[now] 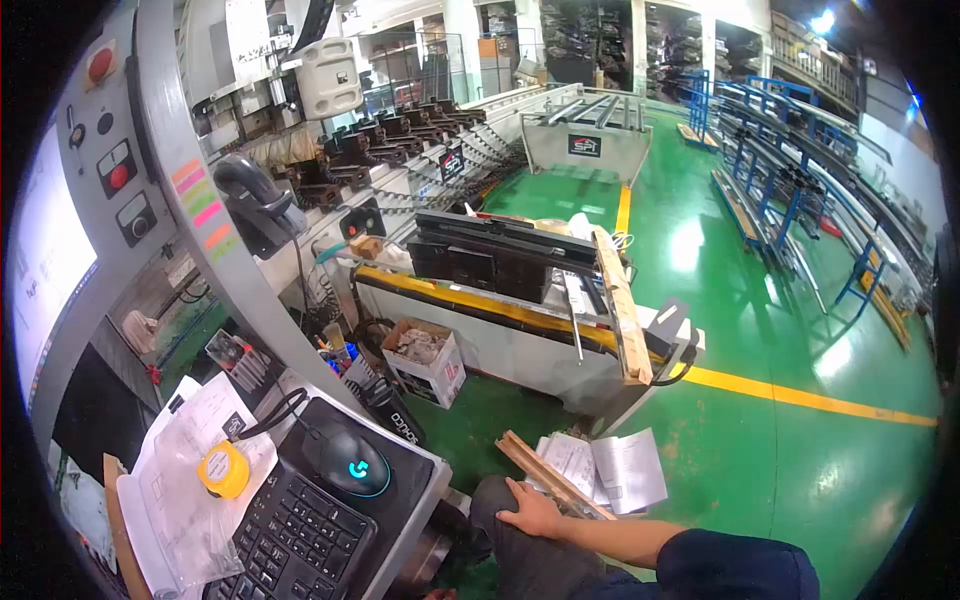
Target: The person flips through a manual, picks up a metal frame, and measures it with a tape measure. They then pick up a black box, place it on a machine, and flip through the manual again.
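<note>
My right hand lies on my bent knee, fingers spread and holding nothing. Only a sliver of what looks like my left hand shows at the bottom edge, its fingers hidden. To the left, a black keyboard and a black mouse with a lit blue logo sit on a tray. Beside the keyboard, a yellow tape measure rests on papers. Past my right hand are a wooden strip and an open booklet, low near the floor.
A control panel with red buttons and a bright screen stands at the left. A handheld scanner hangs on its post. Ahead are a long machine bed and a cardboard box. Blue racks hold metal profiles at the right.
</note>
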`<state>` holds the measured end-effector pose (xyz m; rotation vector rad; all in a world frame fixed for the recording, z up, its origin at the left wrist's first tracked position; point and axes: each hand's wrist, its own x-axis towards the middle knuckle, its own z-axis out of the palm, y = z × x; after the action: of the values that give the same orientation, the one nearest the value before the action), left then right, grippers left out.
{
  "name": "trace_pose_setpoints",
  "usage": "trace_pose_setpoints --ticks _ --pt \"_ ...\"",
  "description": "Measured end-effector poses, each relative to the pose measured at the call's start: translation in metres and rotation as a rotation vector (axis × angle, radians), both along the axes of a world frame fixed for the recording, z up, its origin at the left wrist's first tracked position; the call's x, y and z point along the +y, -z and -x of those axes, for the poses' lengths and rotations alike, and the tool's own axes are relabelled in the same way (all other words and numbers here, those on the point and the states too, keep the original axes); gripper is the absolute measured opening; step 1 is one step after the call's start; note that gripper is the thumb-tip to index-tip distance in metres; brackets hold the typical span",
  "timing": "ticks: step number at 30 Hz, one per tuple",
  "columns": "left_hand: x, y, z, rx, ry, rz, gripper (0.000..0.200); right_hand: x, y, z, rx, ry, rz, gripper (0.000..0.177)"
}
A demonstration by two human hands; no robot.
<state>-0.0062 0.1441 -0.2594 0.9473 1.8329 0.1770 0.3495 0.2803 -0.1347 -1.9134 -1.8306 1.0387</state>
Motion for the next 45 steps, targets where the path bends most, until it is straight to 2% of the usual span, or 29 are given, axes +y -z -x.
trace_pose_setpoints --ticks 5,8,11,14,17,20,32,38,41,45 --pt "0.000 -0.022 -0.011 0.094 -0.015 -0.014 0.029 -0.001 0.000 0.000 -0.008 0.012 -0.017 0.097" --pt "0.001 -0.019 -0.009 -0.022 -0.064 -0.029 0.028 -0.002 -0.001 -0.001 -0.006 0.009 -0.017 0.096" --pt "0.000 -0.023 -0.009 0.017 0.024 -0.068 0.028 -0.001 -0.003 -0.001 -0.007 0.007 -0.003 0.096" --pt "-0.001 0.000 -0.002 0.030 0.013 -0.053 0.029 0.000 -0.005 -0.001 -0.012 0.007 0.006 0.097" --pt "0.002 -0.013 -0.006 -0.032 -0.037 0.047 0.031 -0.001 -0.006 -0.001 -0.004 0.013 -0.001 0.097" --pt "-0.002 -0.024 -0.011 0.101 0.049 -0.074 0.032 -0.002 -0.004 -0.001 0.013 0.020 -0.005 0.098" --pt "0.002 -0.037 -0.013 -0.046 -0.044 -0.032 0.029 -0.002 -0.011 0.000 0.003 0.017 -0.014 0.099" --pt "0.000 -0.043 -0.016 -0.012 -0.042 -0.067 0.039 -0.002 -0.008 -0.001 0.006 0.013 -0.025 0.098" --pt "0.000 -0.028 -0.011 -0.013 -0.032 -0.066 0.042 -0.002 -0.011 0.000 0.006 0.017 -0.019 0.098" --pt "0.003 -0.056 -0.017 -0.055 0.008 -0.062 0.042 -0.002 -0.008 -0.001 0.025 0.018 -0.025 0.099"
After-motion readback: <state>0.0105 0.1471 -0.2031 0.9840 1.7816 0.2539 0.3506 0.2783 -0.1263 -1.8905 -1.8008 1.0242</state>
